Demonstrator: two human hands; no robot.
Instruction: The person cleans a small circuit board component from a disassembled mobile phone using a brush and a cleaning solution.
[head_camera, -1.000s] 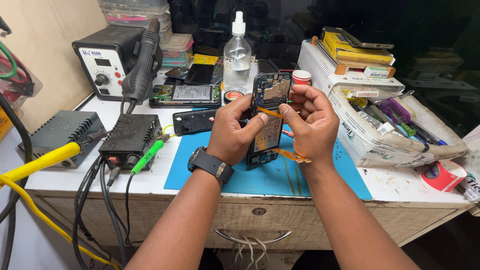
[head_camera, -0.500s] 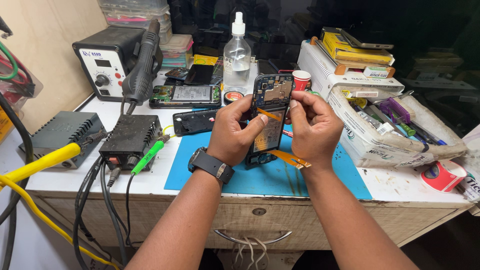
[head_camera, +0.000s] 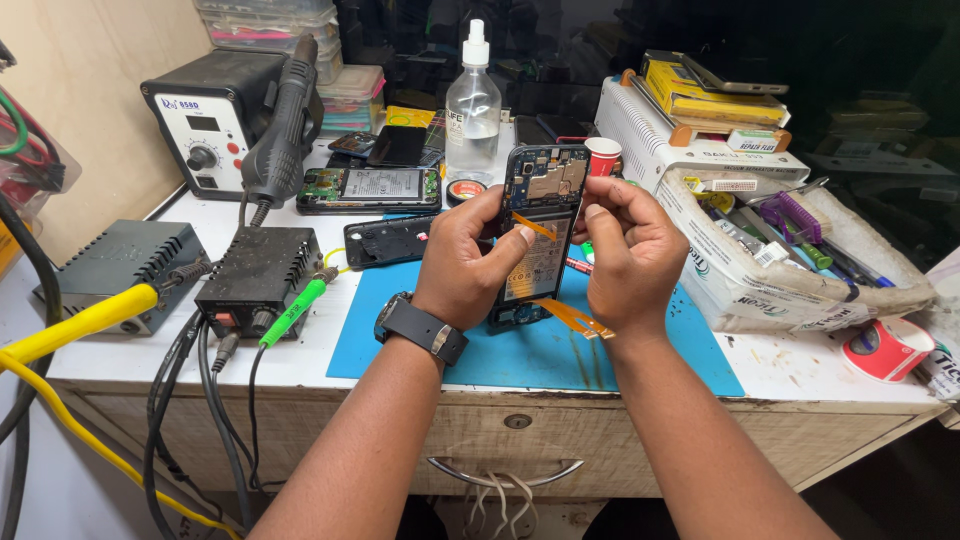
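Observation:
An opened phone (head_camera: 541, 215) with its back off stands upright above the blue mat (head_camera: 520, 345), showing its battery and circuit board. My left hand (head_camera: 462, 258), with a black watch on the wrist, grips the phone's left edge, thumb on the battery. My right hand (head_camera: 628, 252) holds the right edge, fingers pinched near the top of the battery. An orange flex cable (head_camera: 574, 318) hangs from the phone's lower end.
A hot-air station (head_camera: 215, 120) with its handle (head_camera: 280, 140) stands at the back left, two black boxes (head_camera: 258, 275) in front. Another opened phone (head_camera: 370, 188), a clear bottle (head_camera: 472, 105), a white tool tray (head_camera: 760, 270) and a red tape roll (head_camera: 886, 350) surround the mat.
The phone has been lifted slightly more upright between both hands. My right fingers have shifted a little on its upper edge.

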